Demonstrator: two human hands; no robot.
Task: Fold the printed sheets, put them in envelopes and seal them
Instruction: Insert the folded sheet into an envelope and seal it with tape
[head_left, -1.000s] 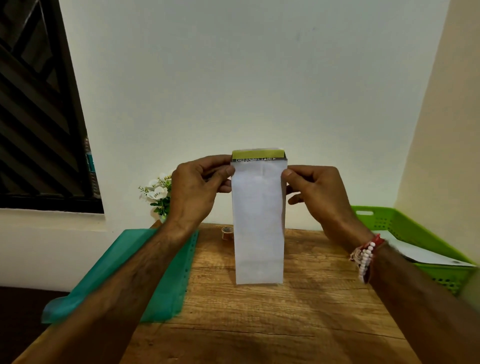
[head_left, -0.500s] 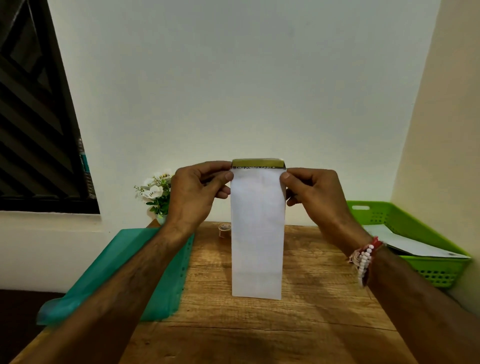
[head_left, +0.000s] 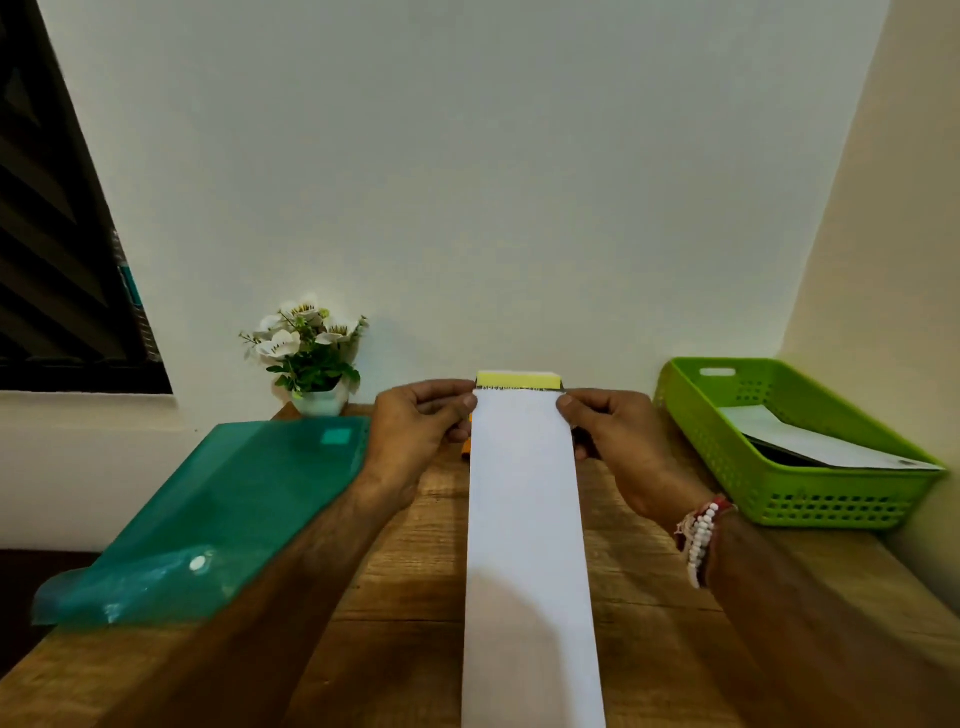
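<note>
One envelope (head_left: 524, 519) is hanging upright above the desk (head_left: 405, 597), left grip (head_left: 415, 423) and right grip (head_left: 610, 434) each pinching a top corner; a yellow strip (head_left: 518, 379) is showing at its mouth (flap or sheet, hard to tell), so sealing is looking not yet done

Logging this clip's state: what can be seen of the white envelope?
The envelope is long, narrow, plain white paper, unwrinkled, held lengthwise away from the camera over the table, its near end leaving the frame. The left hand and right hand pinch its far corners between thumb and fingers. Past that far edge shows a yellow-green strip over a dark band with unreadable white print; flap or sheet, I cannot tell.
</note>
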